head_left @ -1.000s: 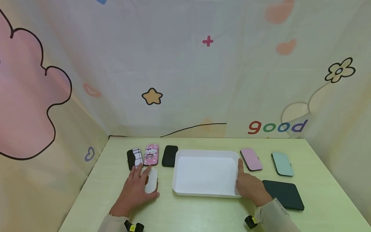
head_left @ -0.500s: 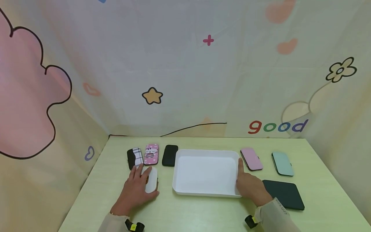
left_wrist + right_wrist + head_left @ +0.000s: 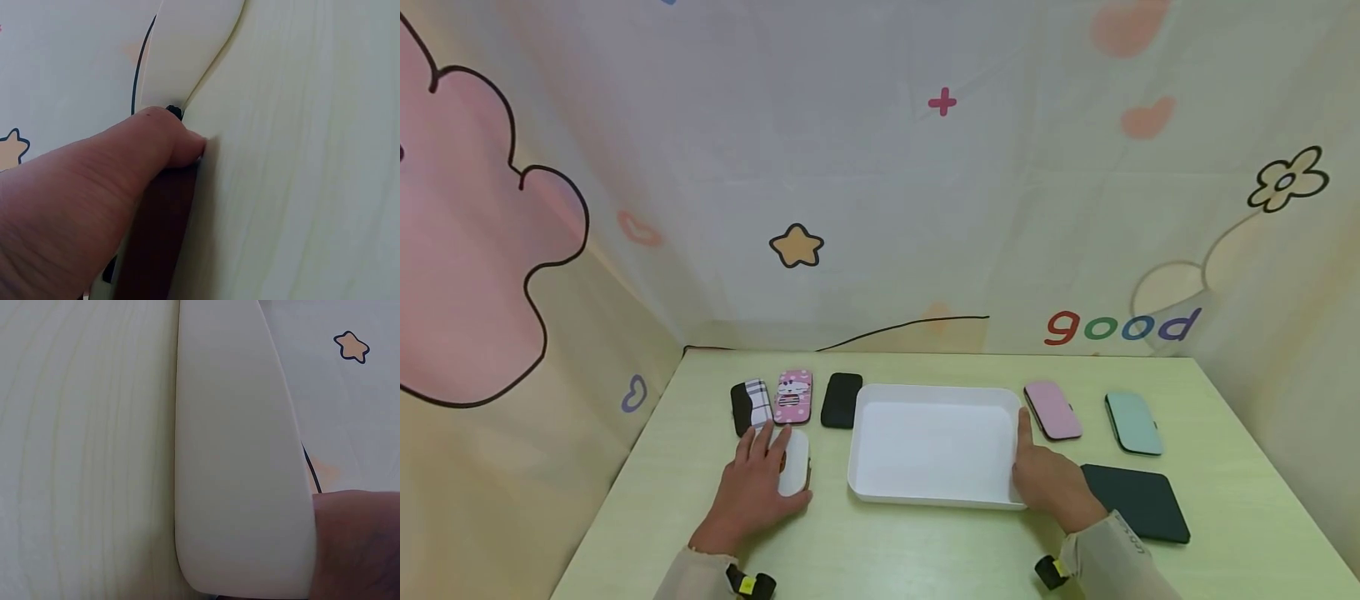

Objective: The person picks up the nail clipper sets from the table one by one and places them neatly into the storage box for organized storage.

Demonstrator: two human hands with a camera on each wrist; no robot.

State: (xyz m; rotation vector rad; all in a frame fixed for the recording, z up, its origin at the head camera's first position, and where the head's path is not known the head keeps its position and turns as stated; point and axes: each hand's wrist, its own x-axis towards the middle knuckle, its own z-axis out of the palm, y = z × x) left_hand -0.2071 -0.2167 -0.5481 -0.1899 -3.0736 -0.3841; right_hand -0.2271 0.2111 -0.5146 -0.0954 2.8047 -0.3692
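My left hand (image 3: pixel 751 487) spreads over a small white case (image 3: pixel 796 465) with rounded corners, its fingers across the top and its thumb at the near end. Close up in the left wrist view, the thumb (image 3: pixel 131 147) presses against the end of the case, beside its dark brown side (image 3: pixel 159 231). A shallow white tray (image 3: pixel 936 492) lies in the middle of the table. My right hand (image 3: pixel 1048 483) grips the tray's right side, index finger pointing forward along the rim. The tray's outer wall (image 3: pixel 237 456) fills much of the right wrist view.
Behind the left hand lie a plaid-and-black case (image 3: pixel 752 404), a pink cartoon case (image 3: pixel 793 397) and a black case (image 3: pixel 841 400). Right of the tray are a lilac case (image 3: pixel 1052 410), a mint case (image 3: pixel 1133 423) and a larger dark flat rectangle (image 3: pixel 1138 500), partly under the right sleeve.
The head view has shifted slightly. Both hands, the tray and the cases stay as they were.
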